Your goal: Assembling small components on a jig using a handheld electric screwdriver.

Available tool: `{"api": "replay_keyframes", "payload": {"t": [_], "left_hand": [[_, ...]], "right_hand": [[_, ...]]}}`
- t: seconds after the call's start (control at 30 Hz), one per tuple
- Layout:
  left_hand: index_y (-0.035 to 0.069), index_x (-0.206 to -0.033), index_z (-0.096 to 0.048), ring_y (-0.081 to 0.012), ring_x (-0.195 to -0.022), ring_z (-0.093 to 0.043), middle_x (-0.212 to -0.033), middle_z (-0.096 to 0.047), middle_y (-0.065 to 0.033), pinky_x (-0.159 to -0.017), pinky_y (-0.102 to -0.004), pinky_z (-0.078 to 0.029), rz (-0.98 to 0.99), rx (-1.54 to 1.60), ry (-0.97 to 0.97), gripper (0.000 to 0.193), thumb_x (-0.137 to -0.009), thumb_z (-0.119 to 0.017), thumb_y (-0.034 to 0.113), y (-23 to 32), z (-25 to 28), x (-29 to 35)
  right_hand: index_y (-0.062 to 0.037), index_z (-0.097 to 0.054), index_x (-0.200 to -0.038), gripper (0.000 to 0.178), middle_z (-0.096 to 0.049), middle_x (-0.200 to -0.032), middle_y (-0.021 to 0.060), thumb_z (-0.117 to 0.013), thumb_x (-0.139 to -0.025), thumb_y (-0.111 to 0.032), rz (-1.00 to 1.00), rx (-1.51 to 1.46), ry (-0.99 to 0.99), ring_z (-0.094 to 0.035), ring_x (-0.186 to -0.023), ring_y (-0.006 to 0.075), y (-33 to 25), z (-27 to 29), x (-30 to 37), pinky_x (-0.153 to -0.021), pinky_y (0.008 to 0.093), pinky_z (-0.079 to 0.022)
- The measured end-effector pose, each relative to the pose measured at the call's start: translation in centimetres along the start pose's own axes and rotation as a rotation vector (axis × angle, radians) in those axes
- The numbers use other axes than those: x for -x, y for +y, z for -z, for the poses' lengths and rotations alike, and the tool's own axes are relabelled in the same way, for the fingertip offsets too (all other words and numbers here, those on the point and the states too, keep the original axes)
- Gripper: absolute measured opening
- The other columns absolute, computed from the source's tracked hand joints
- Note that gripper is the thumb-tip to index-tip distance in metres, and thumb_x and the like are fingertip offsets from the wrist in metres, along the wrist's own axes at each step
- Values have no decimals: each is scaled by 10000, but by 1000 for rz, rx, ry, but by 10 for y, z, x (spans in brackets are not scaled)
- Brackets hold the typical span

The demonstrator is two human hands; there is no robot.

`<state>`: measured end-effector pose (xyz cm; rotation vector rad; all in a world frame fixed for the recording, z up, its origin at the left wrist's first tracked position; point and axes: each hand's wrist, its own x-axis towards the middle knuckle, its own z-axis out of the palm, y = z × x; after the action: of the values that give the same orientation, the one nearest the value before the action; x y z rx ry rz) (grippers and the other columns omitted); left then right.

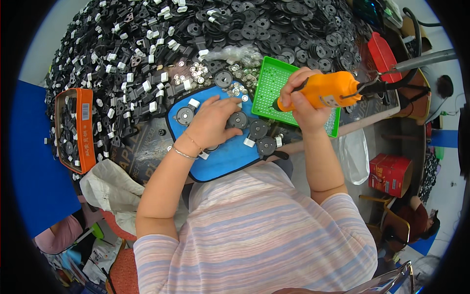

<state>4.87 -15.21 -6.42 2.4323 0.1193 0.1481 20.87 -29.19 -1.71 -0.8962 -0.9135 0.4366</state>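
Note:
My right hand [304,100] is wrapped round an orange electric screwdriver [333,90], its dark tip pointing left over a green perforated tray [275,78]. Small metal pieces lie in the tray's near right end. My left hand [214,120] bends over a blue mat [223,164], thumb and fingers on either side of a black disc part [238,120]. The palm hides some of that part. Around it on the mat sit similar parts with white tabs: one disc part [185,116] left of the hand, another [258,129] to its right, and another [267,145] near the mat's corner.
A large heap of black parts with white tabs [147,59] covers the far left, and black discs [274,24] the far right. Small silver caps [197,73] lie beyond the mat. An orange tin [86,130] stands left, a red tray [383,56] right. A cable hangs from the screwdriver.

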Motion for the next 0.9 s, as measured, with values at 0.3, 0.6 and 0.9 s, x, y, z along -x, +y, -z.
{"api": "replay_keyframes", "payload": {"t": [0.3, 0.6, 0.9], "left_hand": [[65, -991, -559, -251, -1091, -502, -1208, -533, -72, -986, -430, -321, -3, 7, 10, 434, -633, -752, 212, 0, 1, 0], [75, -994, -568, -243, -1083, -508, -1179, -556, -63, -964, -404, -336, -9, -3, 15, 445, -621, -758, 226, -1, 1, 0], [105, -1041, -563, -240, -1023, -532, -1087, -587, -68, -923, -380, -355, -53, -22, 47, 482, -616, -756, 229, -4, -1, 0]], "right_hand": [[3, -472, -941, 229, -483, -876, 135, -594, -773, -95, 52, -7, -52, -527, -584, 183, -19, 0, -7, -544, 287, -439], [1, -483, -915, 277, -497, -808, 126, -658, -784, -168, 12, 7, -225, -547, -564, 167, -11, -47, 0, -516, 270, -460], [-16, -499, -898, 234, -513, -814, 106, -659, -734, -65, -34, 22, -330, -542, -602, 149, 9, -56, 1, -531, 244, -448]]}}
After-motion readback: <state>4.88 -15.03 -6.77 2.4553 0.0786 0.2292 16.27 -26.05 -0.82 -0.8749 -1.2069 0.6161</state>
